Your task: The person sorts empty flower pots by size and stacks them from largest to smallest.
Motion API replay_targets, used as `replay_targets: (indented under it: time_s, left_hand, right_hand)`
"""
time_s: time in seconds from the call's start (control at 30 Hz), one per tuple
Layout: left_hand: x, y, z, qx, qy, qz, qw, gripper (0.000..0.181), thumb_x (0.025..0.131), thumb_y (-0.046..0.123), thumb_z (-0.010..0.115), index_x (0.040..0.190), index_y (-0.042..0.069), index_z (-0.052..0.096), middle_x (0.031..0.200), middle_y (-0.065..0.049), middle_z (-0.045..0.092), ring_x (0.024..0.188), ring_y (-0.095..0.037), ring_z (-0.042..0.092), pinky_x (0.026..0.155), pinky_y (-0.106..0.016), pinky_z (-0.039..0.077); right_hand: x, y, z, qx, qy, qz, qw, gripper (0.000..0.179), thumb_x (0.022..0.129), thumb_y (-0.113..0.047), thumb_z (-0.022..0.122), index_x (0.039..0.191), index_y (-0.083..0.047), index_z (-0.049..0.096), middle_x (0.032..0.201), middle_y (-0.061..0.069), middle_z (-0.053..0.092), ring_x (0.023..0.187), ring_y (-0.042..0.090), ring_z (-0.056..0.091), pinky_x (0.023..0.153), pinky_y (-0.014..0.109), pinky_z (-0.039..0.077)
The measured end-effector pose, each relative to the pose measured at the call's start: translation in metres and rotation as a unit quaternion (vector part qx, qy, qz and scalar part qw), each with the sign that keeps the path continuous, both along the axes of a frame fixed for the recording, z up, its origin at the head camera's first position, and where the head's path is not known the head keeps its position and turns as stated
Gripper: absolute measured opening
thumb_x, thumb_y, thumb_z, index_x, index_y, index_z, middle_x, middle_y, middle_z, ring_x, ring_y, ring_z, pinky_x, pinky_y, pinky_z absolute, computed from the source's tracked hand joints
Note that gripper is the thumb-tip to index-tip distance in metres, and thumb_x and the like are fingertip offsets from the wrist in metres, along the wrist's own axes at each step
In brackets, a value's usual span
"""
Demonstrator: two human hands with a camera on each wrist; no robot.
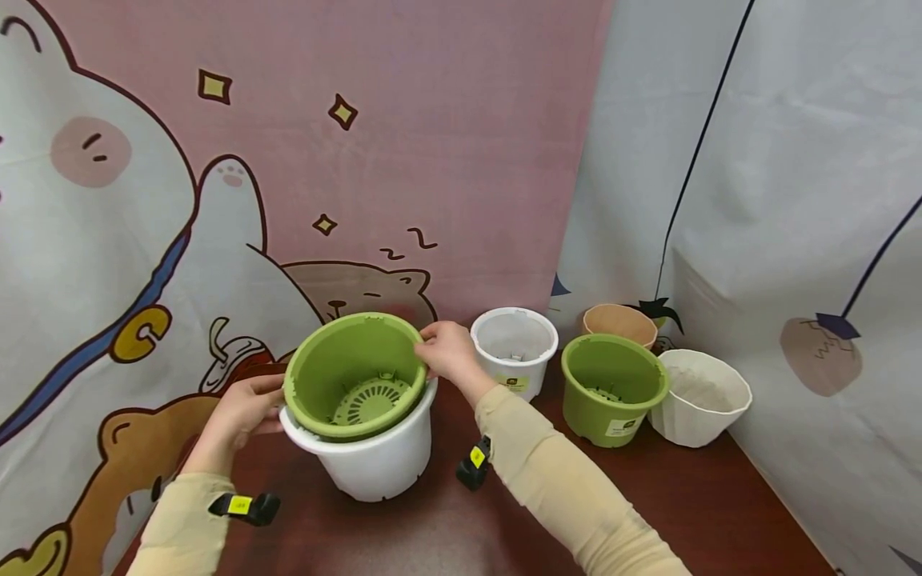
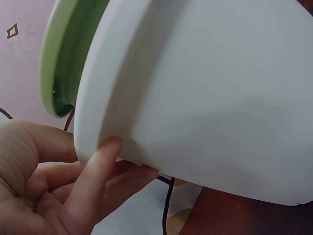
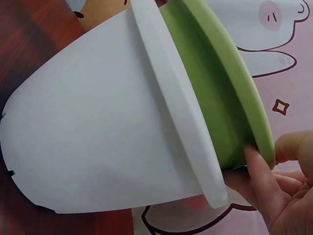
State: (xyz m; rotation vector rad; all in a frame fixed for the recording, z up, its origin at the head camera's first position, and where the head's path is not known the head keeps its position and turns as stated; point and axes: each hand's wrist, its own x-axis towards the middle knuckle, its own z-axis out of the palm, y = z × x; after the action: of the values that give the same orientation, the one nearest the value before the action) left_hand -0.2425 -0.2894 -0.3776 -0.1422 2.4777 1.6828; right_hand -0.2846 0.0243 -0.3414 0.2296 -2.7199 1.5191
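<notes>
A green plastic flowerpot (image 1: pixel 346 360) with a slotted bottom sits partly inside a larger white flowerpot (image 1: pixel 382 464), its rim standing above the white one. My right hand (image 1: pixel 450 352) pinches the green pot's rim on the right side; in the right wrist view the fingers (image 3: pixel 261 174) curl under that green rim (image 3: pixel 239 73). On the left, my left hand (image 1: pixel 245 408) grips the white pot's rim. The left wrist view has its fingers (image 2: pixel 93 181) beneath the white rim (image 2: pixel 105 83), while the green pot (image 2: pixel 63 58) tilts up behind it.
To the right on the dark red table (image 1: pixel 461 536) stand a smaller white pot (image 1: pixel 515 368), another green pot (image 1: pixel 612 400) with a label, an orange pot (image 1: pixel 619 324) and a faceted cream pot (image 1: pixel 699 400). A printed cartoon curtain (image 1: pixel 432 160) hangs close behind.
</notes>
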Motion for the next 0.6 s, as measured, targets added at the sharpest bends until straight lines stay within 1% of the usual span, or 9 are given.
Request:
replay_targets:
  time_s: [0.13,0.23,0.5,0.6]
  left_hand:
    - [0.0002,-0.001,-0.0005,-0.002,0.0,-0.001,1.0,0.054,0.102,0.012,0.053,0.146,-0.013,0.035,0.086,-0.005,0.066,0.069,-0.012,0.066,0.065,-0.035,0.062]
    - [0.0003,-0.0014,-0.0011,0.0,0.001,-0.001,1.0,0.054,0.102,0.012,0.054,0.146,-0.013,0.035,0.087,-0.004,0.067,0.069,-0.012,0.066,0.065,-0.035,0.062]
    - [-0.0011,-0.0013,-0.0014,0.012,0.0,-0.003,0.9999,0.054,0.102,0.013,0.055,0.146,-0.013,0.036,0.095,-0.01,0.069,0.071,-0.013,0.067,0.063,-0.033,0.061]
    - [-0.001,-0.0015,-0.0018,0.013,0.0,-0.002,0.9999,0.054,0.102,0.012,0.055,0.146,-0.013,0.036,0.096,-0.011,0.069,0.072,-0.013,0.067,0.063,-0.034,0.061]
  right_hand:
    - [-0.0003,-0.0032,0.0002,0.044,0.01,-0.007,0.9989,0.024,0.088,-0.009,0.063,0.109,0.0,0.072,0.094,0.01,0.074,0.052,0.012,0.066,0.05,0.022,0.055]
    - [-0.0007,-0.005,-0.0008,0.064,0.018,-0.009,0.9978,0.025,0.089,-0.011,0.064,0.111,-0.001,0.072,0.095,0.01,0.074,0.051,0.011,0.065,0.051,0.022,0.055]
    - [0.0019,-0.0077,-0.0022,0.095,0.034,-0.01,0.9949,0.026,0.092,-0.014,0.064,0.115,-0.003,0.071,0.1,0.009,0.074,0.05,0.009,0.064,0.055,0.022,0.055]
    - [0.002,-0.0076,-0.0033,0.102,0.04,-0.008,0.9939,0.028,0.093,-0.016,0.065,0.118,-0.002,0.07,0.102,0.01,0.074,0.05,0.009,0.064,0.059,0.022,0.056]
